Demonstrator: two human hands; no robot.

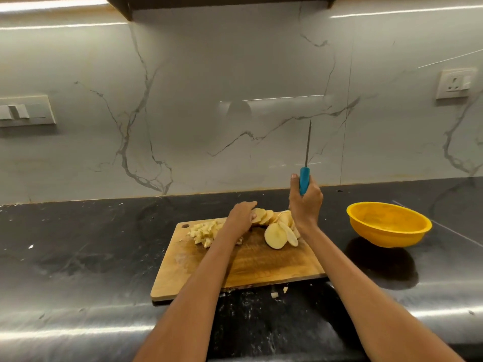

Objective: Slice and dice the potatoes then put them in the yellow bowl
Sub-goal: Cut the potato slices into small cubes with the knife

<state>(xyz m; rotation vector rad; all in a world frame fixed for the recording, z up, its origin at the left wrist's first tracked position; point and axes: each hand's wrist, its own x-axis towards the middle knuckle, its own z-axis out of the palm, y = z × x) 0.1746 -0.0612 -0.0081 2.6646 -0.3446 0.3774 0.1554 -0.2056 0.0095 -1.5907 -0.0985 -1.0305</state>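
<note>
One knife (304,178) upright, right hand (305,205) fingers gripping; left hand (241,216) fingers on potato slices (274,226); one yellow bowl (388,226).

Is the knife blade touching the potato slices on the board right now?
Apart. In the head view the right hand holds the knife upright, its blade pointing up against the wall, well above the potato slices on the cutting board.

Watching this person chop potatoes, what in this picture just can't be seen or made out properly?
Head view only:
- Left hand fingertips: hidden behind the potato slices, so its grip is unclear.
- Some slices: covered by the right hand and wrist.
- Knife blade: seen edge-on, so its shape cannot be told.
- Yellow bowl: appears empty, but its near inside wall is hidden by the rim.
- Diced pile: partly behind the left forearm.
- Bits below the cutting board: too small to tell.
</note>
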